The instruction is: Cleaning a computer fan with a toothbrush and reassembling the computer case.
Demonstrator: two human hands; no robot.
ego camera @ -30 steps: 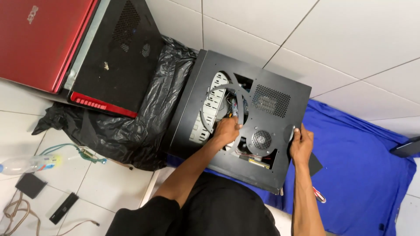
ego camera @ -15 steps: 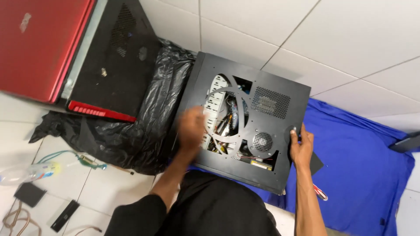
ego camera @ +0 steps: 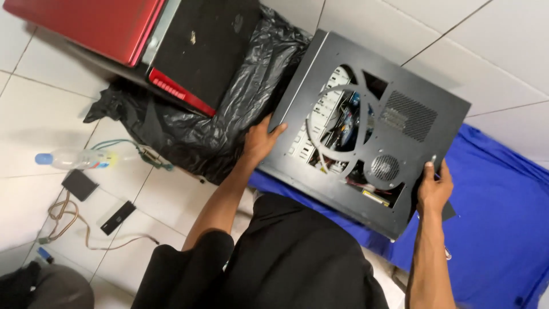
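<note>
A black desktop computer case point(ego camera: 337, 63) lies on its side, partly on a blue cloth point(ego camera: 492, 212). Its side panel has curved cut-outs and round vent grilles, with boards and cables showing inside. My left hand point(ego camera: 260, 140) grips the case's left edge, beside the black plastic bag point(ego camera: 229, 120). My right hand point(ego camera: 434, 189) grips the case's right edge near the front corner. Both arms reach out over my black-clothed lap.
A red laptop point(ego camera: 86, 23) and a black and red laptop point(ego camera: 206, 51) lie on the black bag at the upper left. On the white tiled floor at the left lie a clear plastic bottle point(ego camera: 74, 159), small black parts point(ego camera: 80, 184) and loose wires point(ego camera: 68, 220).
My left hand has come out of the case's opening and moved left to its outer edge. My right hand has stayed on the right edge. The view has shifted closer.
</note>
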